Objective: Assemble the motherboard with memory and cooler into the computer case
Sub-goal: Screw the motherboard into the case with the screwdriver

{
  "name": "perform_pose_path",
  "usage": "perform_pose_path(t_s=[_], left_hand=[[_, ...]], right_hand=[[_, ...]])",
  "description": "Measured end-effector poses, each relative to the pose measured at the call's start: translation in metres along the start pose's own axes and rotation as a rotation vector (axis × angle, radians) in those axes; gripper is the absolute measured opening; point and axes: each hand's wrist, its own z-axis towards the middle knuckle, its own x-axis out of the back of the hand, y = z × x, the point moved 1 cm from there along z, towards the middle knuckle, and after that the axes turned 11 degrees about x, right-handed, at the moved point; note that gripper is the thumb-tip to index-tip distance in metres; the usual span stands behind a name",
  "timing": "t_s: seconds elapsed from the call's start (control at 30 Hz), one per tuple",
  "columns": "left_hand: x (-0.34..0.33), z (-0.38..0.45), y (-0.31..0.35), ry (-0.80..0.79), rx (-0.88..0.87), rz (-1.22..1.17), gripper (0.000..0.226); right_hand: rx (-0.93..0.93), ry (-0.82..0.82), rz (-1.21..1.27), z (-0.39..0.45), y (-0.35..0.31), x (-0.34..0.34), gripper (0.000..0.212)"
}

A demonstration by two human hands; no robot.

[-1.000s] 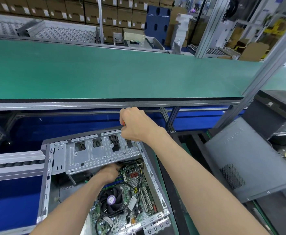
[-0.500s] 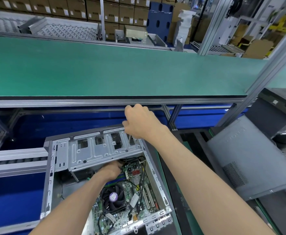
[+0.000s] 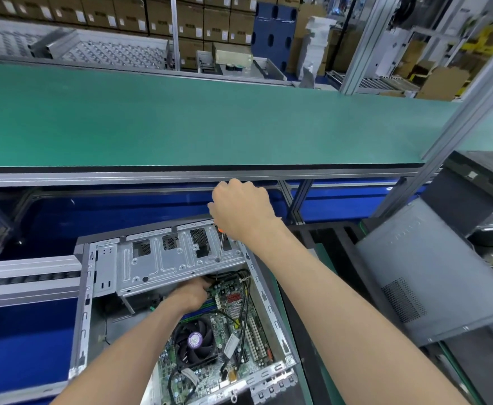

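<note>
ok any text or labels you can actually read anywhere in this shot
None legible.
Purple sticker on the cooler fan: print too small.
White labels on the stacked cartons: blurred.
Embossed lettering on the grey case cover: too faint.
Motherboard markings: too small.

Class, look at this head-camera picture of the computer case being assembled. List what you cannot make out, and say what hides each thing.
- Screwdriver handle: wrapped by the right hand; only an orange bit and the shaft show.
- Left hand fingertips: tucked under the drive cage, so any grip is unseen.
- Motherboard near edge: covered by the forearms.
- Screw under the tip: too small to tell.
</note>
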Motion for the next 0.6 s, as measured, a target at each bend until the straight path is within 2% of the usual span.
perform_pose_path(t_s=[0.03,0.13,0.2,0.3,0.37,0.43,0.6], left_hand=[[0.0,0.0,0.001,0.008,-0.002,-0.005,0.05],[0.0,0.0,0.001,0.01,-0.009,0.007,0.051],[0.001,0.001,0.002,0.006,-0.02,0.008,0.051],[0.0,0.002,0.0,-0.002,-0.019,0.009,0.05],[0.0,0.003,-0.002,-0.011,-0.014,0.008,0.051],[-0.001,0.005,-0.002,-0.009,-0.012,0.001,0.051],[-0.001,0.007,-0.005,-0.011,-0.004,0.0,0.052]], right_hand=[[0.012,-0.009,0.004,0.001,-0.001,0.001,0.016],[0.087,-0.138,0.264,0.004,-0.004,0.007,0.021],[0.108,-0.19,0.352,0.005,-0.003,0.01,0.026],[0.049,-0.111,0.22,0.003,0.0,0.005,0.012],[-0.008,-0.047,0.063,0.001,0.002,0.001,0.017],[-0.006,-0.046,0.011,0.002,0.003,0.003,0.019],[0.102,-0.182,0.324,0.003,0.0,0.011,0.021]])
